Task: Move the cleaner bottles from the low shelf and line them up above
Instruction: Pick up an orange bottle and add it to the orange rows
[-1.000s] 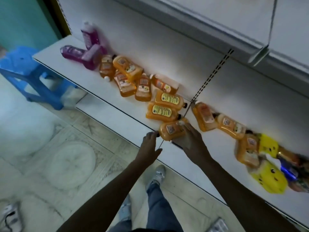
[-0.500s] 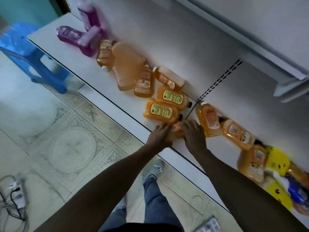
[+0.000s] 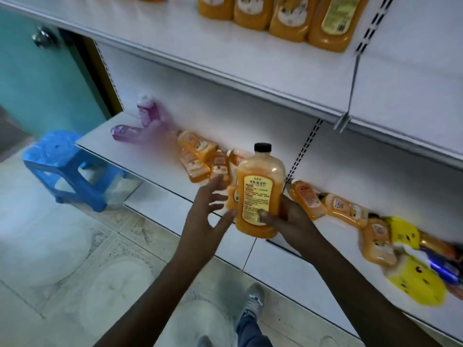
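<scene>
**Orange cleaner bottle held upright in front of the shelves**

The right hand (image 3: 285, 221) grips an orange cleaner bottle (image 3: 259, 194) around its lower body, fingers wrapped from behind and the thumb pressed on the yellow label. The bottle stands upright in the air with its black cap (image 3: 262, 147) on top, in front of the low shelf (image 3: 160, 176) and below the upper shelf (image 3: 225, 61).

The left hand (image 3: 204, 216) is spread open just beside the bottle's left side, fingers splayed and holding nothing; whether its fingertips touch the bottle is hard to tell.

On the low shelf, more orange bottles (image 3: 198, 156) lie on their sides against the back panel to the left of the held one, and further orange bottles (image 3: 345, 209) lie tipped to its right. At the far left end sit purple bottles (image 3: 147, 113), one upright and one lying flat. At the right end are yellow packs (image 3: 416, 281) with small faces on them, blurred.

On the upper shelf, a row of orange bottles (image 3: 288, 18) stands upright side by side, touching one another, only their lower parts in view.

A blue plastic stool (image 3: 70, 169) stands on the tiled floor (image 3: 62, 259) beside the shelf's left end.
</scene>
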Action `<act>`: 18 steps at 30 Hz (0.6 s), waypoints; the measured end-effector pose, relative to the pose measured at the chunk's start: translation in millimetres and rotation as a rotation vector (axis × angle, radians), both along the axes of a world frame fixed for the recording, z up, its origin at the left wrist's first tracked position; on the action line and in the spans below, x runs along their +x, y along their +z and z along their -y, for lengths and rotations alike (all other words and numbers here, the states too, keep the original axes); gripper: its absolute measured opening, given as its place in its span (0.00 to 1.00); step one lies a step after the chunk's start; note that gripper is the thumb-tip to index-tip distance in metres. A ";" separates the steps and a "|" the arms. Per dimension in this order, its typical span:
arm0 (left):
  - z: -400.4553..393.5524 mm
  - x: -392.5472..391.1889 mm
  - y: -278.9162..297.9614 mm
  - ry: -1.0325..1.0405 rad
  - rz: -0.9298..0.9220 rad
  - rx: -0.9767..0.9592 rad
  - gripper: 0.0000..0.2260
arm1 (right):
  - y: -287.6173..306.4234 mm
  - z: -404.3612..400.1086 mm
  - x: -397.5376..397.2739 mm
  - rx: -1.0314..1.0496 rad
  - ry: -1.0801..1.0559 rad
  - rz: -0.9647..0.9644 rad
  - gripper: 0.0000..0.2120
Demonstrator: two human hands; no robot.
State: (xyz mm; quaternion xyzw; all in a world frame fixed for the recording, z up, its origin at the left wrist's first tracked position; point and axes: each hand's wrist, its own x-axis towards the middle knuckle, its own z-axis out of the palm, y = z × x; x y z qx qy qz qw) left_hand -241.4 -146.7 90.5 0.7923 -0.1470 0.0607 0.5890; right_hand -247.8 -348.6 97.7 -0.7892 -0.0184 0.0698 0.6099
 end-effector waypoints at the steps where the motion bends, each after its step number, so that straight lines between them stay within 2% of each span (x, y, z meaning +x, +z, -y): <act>1: -5.6 -16.9 9.6 -0.036 0.024 0.039 0.31 | 17.5 -12.3 -6.7 0.024 -0.003 0.031 0.15; 5: -14.0 -52.6 40.0 -0.173 0.052 0.100 0.52 | 80.9 -48.9 -32.5 -0.016 0.034 0.196 0.16; 8: -11.4 -57.9 67.0 -0.155 -0.004 0.004 0.58 | 121.8 -59.2 -53.6 -0.066 0.123 0.281 0.14; 11: -8.3 -57.5 95.6 -0.116 -0.028 -0.129 0.53 | 157.7 -59.5 -72.8 -0.339 0.153 0.426 0.16; 13: -5.7 -54.1 110.8 -0.147 -0.025 -0.186 0.48 | 172.2 -49.3 -77.3 -0.516 0.088 0.544 0.21; 16: 6.6 -50.3 132.2 -0.345 -0.117 -0.365 0.39 | 194.5 -22.6 -80.0 -0.537 -0.008 0.585 0.29; 18: 21.6 -48.3 145.6 -0.512 -0.172 -0.398 0.35 | 210.4 -4.2 -82.5 -0.445 0.007 0.541 0.38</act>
